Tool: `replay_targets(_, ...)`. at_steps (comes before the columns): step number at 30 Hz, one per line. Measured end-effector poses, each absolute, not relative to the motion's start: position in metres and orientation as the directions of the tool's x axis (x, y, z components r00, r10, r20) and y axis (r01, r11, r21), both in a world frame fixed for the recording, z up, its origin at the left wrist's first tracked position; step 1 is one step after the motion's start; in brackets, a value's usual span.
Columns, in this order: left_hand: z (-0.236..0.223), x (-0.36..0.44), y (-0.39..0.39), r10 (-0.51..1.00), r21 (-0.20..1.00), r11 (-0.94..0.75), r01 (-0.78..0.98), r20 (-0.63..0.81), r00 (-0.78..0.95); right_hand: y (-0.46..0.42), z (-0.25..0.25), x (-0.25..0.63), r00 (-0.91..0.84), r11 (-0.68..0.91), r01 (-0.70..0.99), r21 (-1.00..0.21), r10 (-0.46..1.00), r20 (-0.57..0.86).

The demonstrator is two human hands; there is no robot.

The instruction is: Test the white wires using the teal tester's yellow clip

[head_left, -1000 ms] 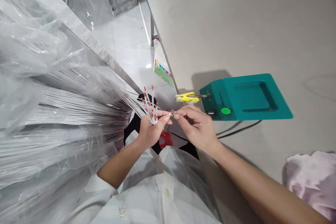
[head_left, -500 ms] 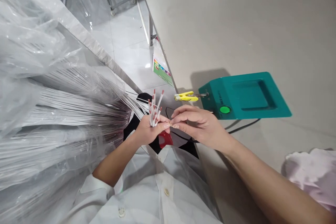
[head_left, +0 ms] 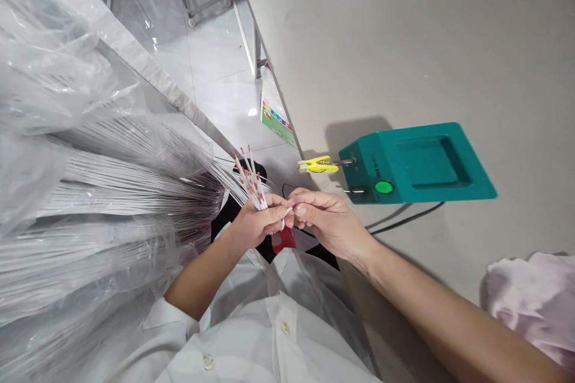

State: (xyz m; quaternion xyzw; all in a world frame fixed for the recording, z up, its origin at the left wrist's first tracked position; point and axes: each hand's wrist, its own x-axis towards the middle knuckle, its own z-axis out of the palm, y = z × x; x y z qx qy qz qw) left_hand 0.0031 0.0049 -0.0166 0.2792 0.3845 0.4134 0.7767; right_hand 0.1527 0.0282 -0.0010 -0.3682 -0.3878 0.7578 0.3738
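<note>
My left hand [head_left: 257, 226] is closed around a bundle of thin white wires [head_left: 252, 182] whose reddish-brown tips fan out above the fist. Its thumb and fingertips meet those of my right hand [head_left: 335, 221], which is pinched closed. Between the two hands shows a short curved piece of white wire [head_left: 288, 210]; its end is hidden by my right fingertips. Just beyond my right hand, a teal tester box [head_left: 435, 161] with a lit green button [head_left: 384, 187] rests on the table. A yellow clip [head_left: 318, 164] and a bare metal probe [head_left: 354, 191] stick out of its near side.
Long bundles of white wire [head_left: 112, 182] in clear plastic lie to my left. A grey table [head_left: 404, 60] fills the right, with a pale pink cloth [head_left: 534, 305] on it. Black cables [head_left: 408, 218] run from the box. A wheeled metal rack [head_left: 202, 6] stands on the floor.
My right hand has moved slightly left and down, away from the box, uncovering the lower probe. The wire tips in my left hand have tilted left, and a curved white wire now shows between the hands.
</note>
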Motion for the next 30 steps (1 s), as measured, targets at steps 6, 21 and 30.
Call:
replay_targets(6,-0.011,0.006,0.002,0.940,0.930,0.326,-0.171,-0.300,0.161,0.025,-0.006,0.149,-0.294,-0.345,-0.226,-0.911,0.916,-0.274)
replay_targets(21,-0.009,0.010,-0.003,0.936,0.942,0.300,-0.147,-0.321,-0.144,0.022,-0.005,0.165,-0.490,0.730,0.464,-0.501,0.683,0.542)
replay_targets(30,-0.009,0.005,-0.006,0.947,0.946,0.322,-0.035,-0.321,0.029,0.028,-0.003,0.159,-0.320,0.247,0.215,-0.945,0.932,0.171)
